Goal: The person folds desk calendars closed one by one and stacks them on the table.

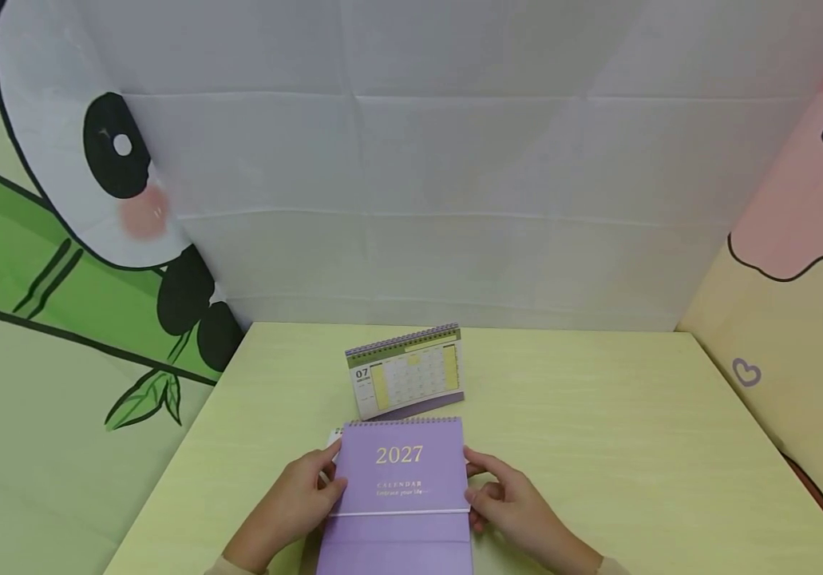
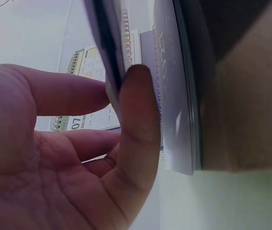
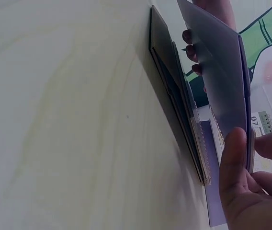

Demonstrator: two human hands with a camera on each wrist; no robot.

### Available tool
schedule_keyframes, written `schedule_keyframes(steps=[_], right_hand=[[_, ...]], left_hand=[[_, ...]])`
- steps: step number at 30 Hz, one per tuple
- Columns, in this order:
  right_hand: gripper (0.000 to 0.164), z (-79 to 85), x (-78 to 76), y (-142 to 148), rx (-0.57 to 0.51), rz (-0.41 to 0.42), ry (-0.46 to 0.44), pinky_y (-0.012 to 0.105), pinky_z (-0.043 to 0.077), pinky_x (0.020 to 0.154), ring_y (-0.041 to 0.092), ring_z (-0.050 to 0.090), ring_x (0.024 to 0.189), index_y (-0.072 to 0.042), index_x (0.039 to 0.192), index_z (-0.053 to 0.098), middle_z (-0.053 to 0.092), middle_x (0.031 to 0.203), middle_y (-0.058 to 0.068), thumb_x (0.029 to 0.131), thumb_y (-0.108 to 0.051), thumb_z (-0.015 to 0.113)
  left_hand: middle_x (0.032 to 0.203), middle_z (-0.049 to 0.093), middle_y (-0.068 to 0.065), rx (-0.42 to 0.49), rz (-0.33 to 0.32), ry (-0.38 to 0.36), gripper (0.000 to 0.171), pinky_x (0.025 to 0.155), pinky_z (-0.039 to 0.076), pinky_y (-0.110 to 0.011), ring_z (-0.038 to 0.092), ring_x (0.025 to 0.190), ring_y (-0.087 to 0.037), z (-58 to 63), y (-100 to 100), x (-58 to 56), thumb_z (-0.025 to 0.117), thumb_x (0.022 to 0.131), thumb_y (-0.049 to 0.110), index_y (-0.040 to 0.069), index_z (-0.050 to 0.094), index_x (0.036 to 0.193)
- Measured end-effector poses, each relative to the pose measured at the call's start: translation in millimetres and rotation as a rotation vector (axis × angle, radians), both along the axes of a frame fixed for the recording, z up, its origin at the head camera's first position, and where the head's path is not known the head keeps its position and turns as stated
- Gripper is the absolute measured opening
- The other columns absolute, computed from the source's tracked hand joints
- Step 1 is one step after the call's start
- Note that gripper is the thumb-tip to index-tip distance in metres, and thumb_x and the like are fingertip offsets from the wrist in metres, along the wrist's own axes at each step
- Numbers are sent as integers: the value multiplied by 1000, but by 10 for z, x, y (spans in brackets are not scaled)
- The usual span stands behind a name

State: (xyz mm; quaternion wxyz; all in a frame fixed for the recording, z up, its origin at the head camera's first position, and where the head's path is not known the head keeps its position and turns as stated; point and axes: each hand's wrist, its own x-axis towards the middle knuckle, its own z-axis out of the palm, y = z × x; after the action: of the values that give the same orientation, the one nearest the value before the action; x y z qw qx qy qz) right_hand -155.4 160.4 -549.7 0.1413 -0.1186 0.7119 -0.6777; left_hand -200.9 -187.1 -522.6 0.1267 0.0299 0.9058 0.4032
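A purple spiral-bound calendar (image 1: 404,487) with 2027 in gold and a white band across it is held up at front centre. My left hand (image 1: 303,491) pinches its left edge, thumb on the near face. On the opposite edge my right hand (image 1: 512,495) pinches it the same way. The wrist views show the held calendar (image 3: 222,76) raised over a second purple calendar (image 2: 176,91) that lies on the table and is mostly hidden in the head view. Just behind stands a desk calendar (image 1: 407,371) opened to page 07, tilted back.
The pale yellow table (image 1: 598,431) reaches back to a white cloth backdrop (image 1: 454,160). A printed panda panel (image 1: 95,200) borders the left side, and a pink and cream panel (image 1: 799,319) the right.
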Motion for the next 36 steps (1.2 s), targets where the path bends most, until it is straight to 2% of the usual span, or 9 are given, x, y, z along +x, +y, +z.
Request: schedule_keyframes(steps=[10, 15, 23, 36], right_hand=[[70, -31, -11, -64, 53, -6, -22, 24, 67, 76, 9, 75, 84, 14, 176, 40, 58, 155, 39, 115, -2, 70], [71, -42, -23, -94, 73, -6, -41, 24, 66, 76, 11, 75, 84, 13, 176, 41, 59, 154, 36, 114, -2, 72], [71, -72, -29, -135, 90, -9, -22, 23, 66, 77, 9, 74, 83, 18, 172, 42, 63, 148, 37, 110, 2, 73], [72, -46, -55, -196, 91, -18, -38, 23, 66, 79, 9, 74, 85, 15, 174, 42, 64, 150, 35, 110, 1, 73]], left_hand=[[114, 74, -12, 0, -10, -5, 70, 70, 63, -33, 66, 93, -19, -10, -1, 7, 77, 107, 3, -15, 52, 169], [121, 74, -16, -28, -12, -26, 71, 74, 65, -37, 67, 96, -20, -9, -11, 18, 76, 108, 5, -16, 49, 170], [127, 73, -19, -62, -33, -27, 70, 81, 66, -38, 67, 101, -21, -24, -26, 1, 75, 109, 6, -16, 49, 170], [128, 74, -19, -120, -41, 30, 69, 81, 61, -36, 64, 99, -21, 15, -66, -12, 74, 108, 7, -18, 50, 168]])
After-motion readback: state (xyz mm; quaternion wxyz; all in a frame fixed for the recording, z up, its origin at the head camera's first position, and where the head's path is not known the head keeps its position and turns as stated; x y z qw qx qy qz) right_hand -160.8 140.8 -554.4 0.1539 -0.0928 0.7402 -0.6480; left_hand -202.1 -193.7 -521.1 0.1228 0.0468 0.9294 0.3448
